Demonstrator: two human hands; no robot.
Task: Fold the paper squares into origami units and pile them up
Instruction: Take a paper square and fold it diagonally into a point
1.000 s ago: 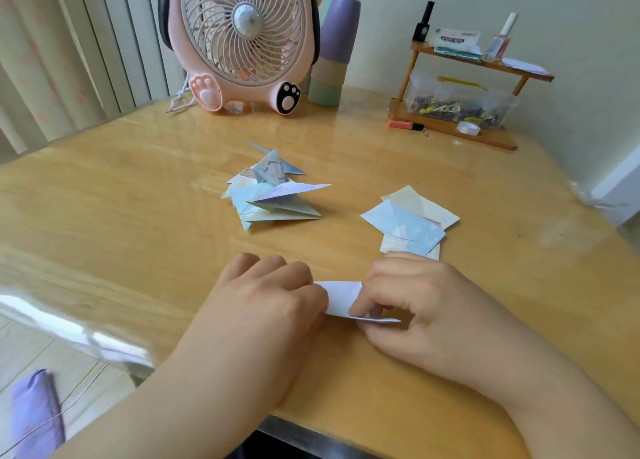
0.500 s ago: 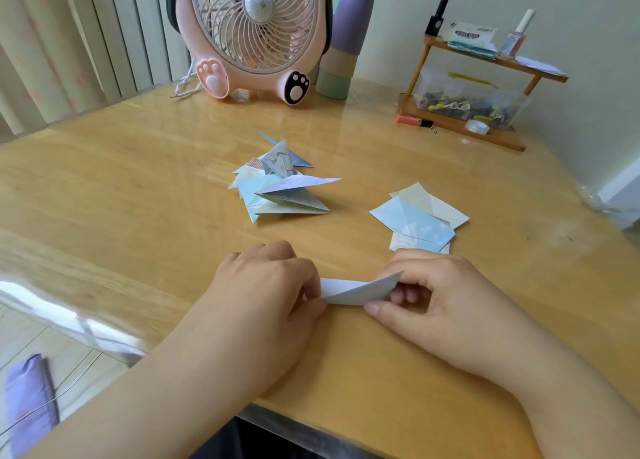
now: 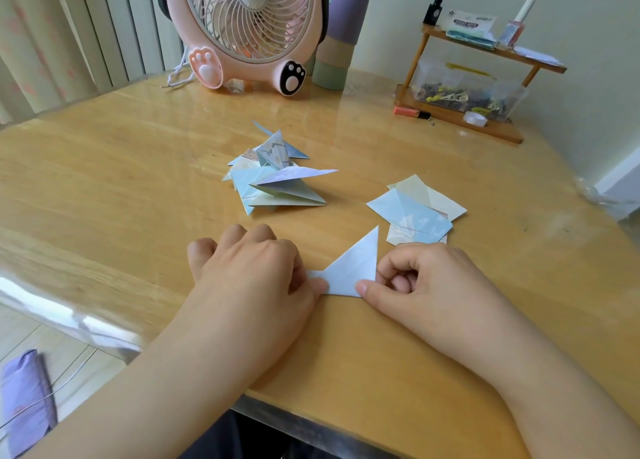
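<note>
A glossy wooden surface [image 3: 114, 181] fills most of the view, with a clear protective sheet over it that catches pale reflections along its near left edge. Behind it on the left hang vertical blinds [image 3: 114, 26] beside a light patterned curtain [image 3: 24, 43]. A plain cream wall [image 3: 588, 19] runs along the back and right. At the far edge stand a pink desk fan [image 3: 249, 26] with paw-shaped feet, a stack of pastel cups [image 3: 341, 36] and a small two-tier wooden shelf [image 3: 464, 116]. Pale floor tiles [image 3: 52, 348] show at lower left. Soft daylight lights the room.
</note>
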